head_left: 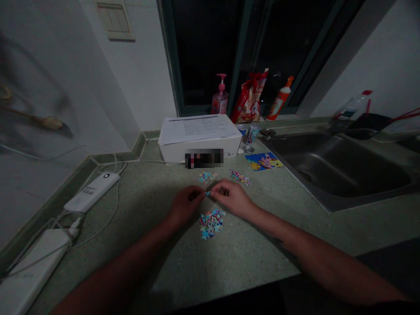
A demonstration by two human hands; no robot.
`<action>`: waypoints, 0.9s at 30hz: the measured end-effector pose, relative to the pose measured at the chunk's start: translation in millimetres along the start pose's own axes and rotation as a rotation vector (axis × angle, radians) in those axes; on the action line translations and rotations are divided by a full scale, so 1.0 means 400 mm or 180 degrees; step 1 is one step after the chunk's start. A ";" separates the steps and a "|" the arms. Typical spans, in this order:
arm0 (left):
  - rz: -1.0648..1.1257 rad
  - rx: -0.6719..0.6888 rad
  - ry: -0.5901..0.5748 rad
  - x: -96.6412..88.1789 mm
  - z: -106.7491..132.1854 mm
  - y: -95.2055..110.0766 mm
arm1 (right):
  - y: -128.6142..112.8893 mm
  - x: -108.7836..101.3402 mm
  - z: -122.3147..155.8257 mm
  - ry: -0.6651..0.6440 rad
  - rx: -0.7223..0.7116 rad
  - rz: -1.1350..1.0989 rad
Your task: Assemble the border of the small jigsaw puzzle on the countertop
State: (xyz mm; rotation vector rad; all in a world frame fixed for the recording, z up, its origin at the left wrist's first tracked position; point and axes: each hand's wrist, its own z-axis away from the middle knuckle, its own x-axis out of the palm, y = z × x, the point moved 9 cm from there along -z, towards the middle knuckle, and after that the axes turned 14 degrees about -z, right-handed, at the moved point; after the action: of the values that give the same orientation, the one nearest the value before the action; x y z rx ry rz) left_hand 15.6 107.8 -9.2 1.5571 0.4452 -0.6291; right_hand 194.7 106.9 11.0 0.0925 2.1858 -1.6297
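My left hand and my right hand meet over the speckled green countertop, their fingertips pinching a tiny blue piece between them. Just below the hands lies a heap of small multicoloured puzzle-like pieces. Two smaller scatters of the same pieces sit beyond my fingers, one straight ahead and one to the right. A colourful cartoon picture card lies further right.
A white box topped with printed paper stands behind the pieces. A steel sink is sunk into the counter on the right. White power banks and cables lie on the left. Bottles and a red bag stand along the window.
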 end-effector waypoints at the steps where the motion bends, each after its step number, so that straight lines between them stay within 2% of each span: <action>1: -0.0015 0.0028 -0.0017 0.001 0.000 0.001 | -0.010 0.001 0.005 0.0007 -0.0115 0.0090; 5: 0.0022 0.0086 -0.0082 0.002 -0.001 0.003 | -0.059 0.009 0.021 -0.0099 -0.0722 0.0564; 12: -0.0003 0.0135 -0.0159 0.005 0.001 0.010 | -0.093 0.017 0.040 -0.0265 -0.1322 0.1455; 15: -0.0029 0.0129 -0.0156 0.006 0.001 0.011 | -0.101 0.020 0.046 -0.0304 -0.1505 0.1672; 19: 0.0026 0.0075 -0.0159 0.006 0.000 0.007 | -0.106 0.019 0.045 -0.0375 -0.1521 0.1701; 22: 0.0101 0.0029 -0.0138 0.005 -0.001 0.002 | -0.101 -0.033 0.028 -0.0199 -0.1322 0.1511; 27: 0.0138 0.0018 -0.0101 0.008 -0.001 -0.006 | -0.051 -0.207 -0.013 0.0229 -0.0765 0.1670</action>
State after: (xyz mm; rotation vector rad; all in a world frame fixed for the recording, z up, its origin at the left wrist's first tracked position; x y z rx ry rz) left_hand 16.5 108.4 -13.2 1.5560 0.3851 -0.6215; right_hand 263.0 121.1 60.6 0.6062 2.1489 -1.0833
